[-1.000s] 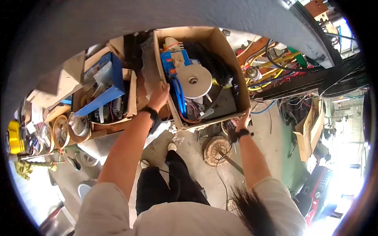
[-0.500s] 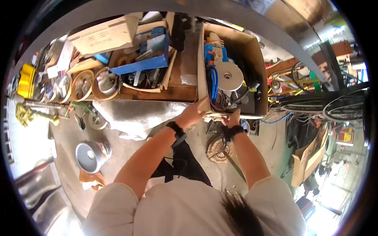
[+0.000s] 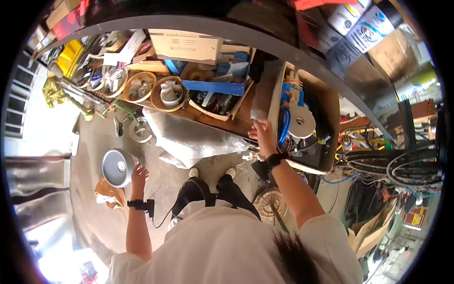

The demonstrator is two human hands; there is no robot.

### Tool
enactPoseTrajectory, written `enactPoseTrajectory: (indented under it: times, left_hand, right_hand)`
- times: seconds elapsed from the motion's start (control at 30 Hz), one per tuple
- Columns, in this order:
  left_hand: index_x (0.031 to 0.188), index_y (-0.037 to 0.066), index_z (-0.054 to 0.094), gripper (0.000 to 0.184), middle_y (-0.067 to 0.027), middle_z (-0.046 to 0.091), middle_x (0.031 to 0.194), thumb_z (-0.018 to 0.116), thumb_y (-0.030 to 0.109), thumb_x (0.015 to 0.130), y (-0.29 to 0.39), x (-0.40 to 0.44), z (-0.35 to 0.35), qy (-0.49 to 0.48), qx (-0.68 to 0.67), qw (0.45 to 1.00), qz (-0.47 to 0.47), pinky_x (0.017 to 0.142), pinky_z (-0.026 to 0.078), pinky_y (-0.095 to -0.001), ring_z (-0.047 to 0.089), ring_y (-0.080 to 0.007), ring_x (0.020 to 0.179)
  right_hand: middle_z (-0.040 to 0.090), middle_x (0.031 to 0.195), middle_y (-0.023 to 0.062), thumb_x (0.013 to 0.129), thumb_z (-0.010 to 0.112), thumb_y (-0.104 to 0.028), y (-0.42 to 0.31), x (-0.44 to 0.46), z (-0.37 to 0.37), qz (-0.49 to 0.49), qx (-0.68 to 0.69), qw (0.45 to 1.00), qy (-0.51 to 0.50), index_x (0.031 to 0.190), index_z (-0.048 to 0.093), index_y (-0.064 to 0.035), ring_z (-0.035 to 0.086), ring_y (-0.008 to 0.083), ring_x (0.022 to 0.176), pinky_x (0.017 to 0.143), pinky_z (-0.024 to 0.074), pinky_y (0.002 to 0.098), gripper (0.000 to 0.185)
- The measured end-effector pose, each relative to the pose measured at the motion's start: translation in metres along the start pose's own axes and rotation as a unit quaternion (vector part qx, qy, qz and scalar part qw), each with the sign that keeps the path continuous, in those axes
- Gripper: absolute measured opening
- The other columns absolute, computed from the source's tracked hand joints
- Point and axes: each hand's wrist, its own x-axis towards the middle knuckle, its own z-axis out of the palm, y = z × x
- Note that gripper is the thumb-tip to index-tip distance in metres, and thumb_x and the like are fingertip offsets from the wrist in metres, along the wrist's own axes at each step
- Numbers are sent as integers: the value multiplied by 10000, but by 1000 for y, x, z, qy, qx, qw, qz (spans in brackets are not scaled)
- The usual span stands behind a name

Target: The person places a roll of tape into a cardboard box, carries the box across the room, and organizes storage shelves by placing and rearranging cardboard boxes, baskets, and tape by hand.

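Note:
My left hand (image 3: pixel 139 178) hangs low on the left with its fingers spread, holding nothing. It is nearest to a grey-topped round bucket (image 3: pixel 117 167) on the floor; whether it touches the rim I cannot tell. My right hand (image 3: pixel 262 133) is at the front edge of the wooden shelf (image 3: pixel 227 124), just left of the big cardboard box (image 3: pixel 274 102). Its fingers are loosely apart, with no object visible in them. Inside that box lie a white disc-shaped spool (image 3: pixel 301 121), a coil of blue tubing (image 3: pixel 284 125) and dark parts.
Wicker baskets (image 3: pixel 140 87) and a blue tray (image 3: pixel 215 86) of parts fill the shelf's left side. Silver sheeting (image 3: pixel 189 142) hangs below. A metal beam (image 3: pixel 227 27) crosses overhead. Cable coils (image 3: pixel 411 161) hang at right; a round ribbed part (image 3: pixel 270 202) lies on the floor.
Both hands have left the big box's front edge. My left hand has swung down and left towards the bucket; my right has shifted to the box's left side. The view has turned left.

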Motion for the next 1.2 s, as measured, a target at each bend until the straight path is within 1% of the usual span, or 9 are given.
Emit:
enactPoseTrajectory:
  times: [0.23,0.37,0.47,0.57,0.8,0.93,1.07,1.17,1.2]
  left_hand:
    - [1307,39,344,514,-153,559,1103,557,93,843,-1,-52,-28,136,-73,986,-60,693,523,-306,623,-223,857]
    - [1305,37,339,521,-156,549,1131,564,85,837,2,-26,-39,109,-82,987,-83,704,522,-309,620,-222,875]
    - [1299,36,339,524,-146,554,1120,574,80,833,23,5,-50,86,-93,990,-63,707,520,-308,619,-219,871]
    - [1294,32,345,519,-148,556,1119,578,80,833,63,38,-57,61,-78,995,-18,711,518,-304,608,-202,864]
    - [1303,45,366,536,-159,535,1153,608,115,830,123,122,-53,-30,-21,998,45,750,496,-299,576,-186,921]
    - [1299,30,375,528,-146,541,1143,608,98,830,161,152,-21,-97,34,989,111,765,479,-289,564,-182,938]
    - [1286,21,382,512,-125,544,1124,611,83,832,229,157,33,-153,81,962,212,768,460,-269,557,-164,971]
    - [1264,17,388,520,-138,541,1093,641,123,822,252,201,85,-118,159,878,436,751,472,-278,557,-184,978]
    - [1259,21,385,523,-150,534,1092,644,151,824,266,212,102,-135,175,863,455,731,486,-282,566,-194,956]
  right_hand:
    - [549,987,151,850,608,-310,-62,55,59,-93,-6,995,-42,1139,400,13,602,199,807,679,523,312,481]
    - [472,1162,181,877,558,-346,-143,80,121,-140,-32,988,-62,1215,376,-2,564,281,967,782,521,371,515]
    - [376,1283,221,903,478,-406,-175,102,153,-110,3,986,-124,1306,314,-22,520,335,1060,833,506,413,580]
    - [289,1375,203,912,432,-423,-152,201,155,-12,115,971,-210,1351,272,-43,506,364,1086,843,496,444,603]
    - [330,1320,209,914,374,-276,-189,222,157,-61,62,968,-237,1284,288,-13,520,352,1055,861,502,451,462]
    - [353,1288,213,916,340,-192,-173,218,155,-115,-89,951,-274,1246,297,4,528,344,1037,871,505,454,386]
    - [376,1256,217,918,307,-108,-90,235,161,-237,-316,870,-294,1207,306,21,536,337,1019,882,508,458,317]
    - [382,1231,214,916,284,-59,-45,227,171,-289,-320,878,-207,1162,319,39,547,323,987,881,515,457,268]
    - [376,1221,209,913,278,-52,-42,215,176,-293,-307,890,-168,1136,328,49,553,312,964,875,519,455,250]
